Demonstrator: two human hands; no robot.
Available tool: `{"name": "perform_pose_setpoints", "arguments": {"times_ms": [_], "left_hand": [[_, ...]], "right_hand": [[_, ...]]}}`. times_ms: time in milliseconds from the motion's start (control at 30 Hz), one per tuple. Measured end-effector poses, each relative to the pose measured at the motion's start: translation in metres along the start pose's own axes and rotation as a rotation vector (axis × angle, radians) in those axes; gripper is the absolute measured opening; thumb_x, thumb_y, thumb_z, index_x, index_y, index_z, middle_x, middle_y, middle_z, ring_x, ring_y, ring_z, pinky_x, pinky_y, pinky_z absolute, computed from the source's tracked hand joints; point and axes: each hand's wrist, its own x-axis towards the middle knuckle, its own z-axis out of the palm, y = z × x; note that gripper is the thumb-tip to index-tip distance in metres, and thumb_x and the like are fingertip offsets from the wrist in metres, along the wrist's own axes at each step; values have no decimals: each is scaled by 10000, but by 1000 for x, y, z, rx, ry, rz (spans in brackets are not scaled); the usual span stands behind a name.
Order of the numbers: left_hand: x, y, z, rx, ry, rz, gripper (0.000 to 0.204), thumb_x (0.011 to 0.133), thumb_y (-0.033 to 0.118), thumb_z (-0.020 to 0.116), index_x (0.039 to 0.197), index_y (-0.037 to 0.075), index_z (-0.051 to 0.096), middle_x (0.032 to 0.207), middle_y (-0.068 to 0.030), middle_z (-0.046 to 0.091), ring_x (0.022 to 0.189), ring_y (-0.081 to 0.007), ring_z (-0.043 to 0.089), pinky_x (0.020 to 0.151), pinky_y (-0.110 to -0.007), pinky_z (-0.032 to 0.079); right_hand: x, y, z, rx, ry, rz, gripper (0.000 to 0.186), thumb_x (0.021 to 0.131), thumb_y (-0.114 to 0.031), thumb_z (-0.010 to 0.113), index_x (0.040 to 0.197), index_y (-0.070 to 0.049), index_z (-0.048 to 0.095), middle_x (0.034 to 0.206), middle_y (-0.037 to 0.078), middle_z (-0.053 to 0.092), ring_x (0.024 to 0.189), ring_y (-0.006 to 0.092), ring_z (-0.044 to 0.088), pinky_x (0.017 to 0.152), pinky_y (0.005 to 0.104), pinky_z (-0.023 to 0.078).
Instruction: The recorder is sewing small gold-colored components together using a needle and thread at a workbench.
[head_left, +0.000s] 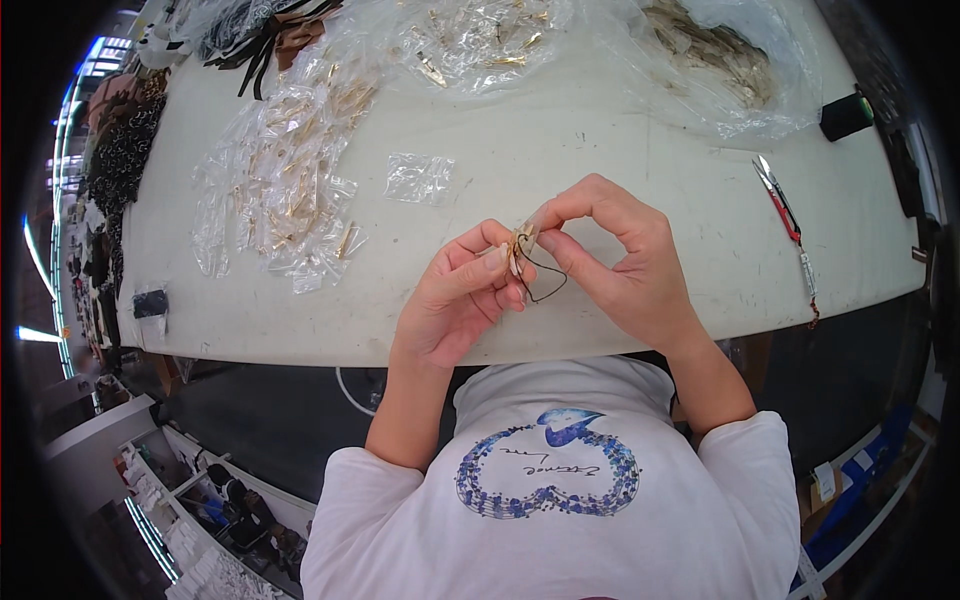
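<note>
Near the front edge of the table, my two hands meet over a small tan and gold tag with a thin dark cord. My left hand pinches the tag between thumb and fingers. From the other side, my right hand pinches at the tag's upper end, thumb against forefinger; exactly what its fingertips grip is too small to tell. The cord hangs in a loop between the hands. Beyond my left hand lies a flat clear plastic bag.
Left of my hands spreads a heap of small clear bags with gold-coloured pieces. Large clear bags lie along the back. At right are red-handled scissors and a dark thread spool. The pale table ends before my shirt.
</note>
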Motion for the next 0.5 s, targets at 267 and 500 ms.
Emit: {"name": "perform_pose_setpoints", "arguments": {"times_ms": [267, 500], "left_hand": [[6, -9, -6, -327, -61, -63, 156, 978, 91, 574, 1125, 50, 541, 985, -109, 652, 823, -117, 629, 725, -229, 542], [4, -4, -5, -422, -245, -19, 233, 934, 61, 628, 1141, 56, 522, 989, -69, 609, 884, -133, 547, 754, -229, 492]], "right_hand": [[2, -3, 2, -261, 99, -86, 112, 802, 55, 622, 865, -37, 620, 820, 67, 625, 748, 229, 617, 645, 323, 480], [3, -4, -2, -260, 114, -107, 98, 821, 44, 610, 881, -35, 601, 802, 75, 607, 726, 213, 600, 651, 301, 476]]}}
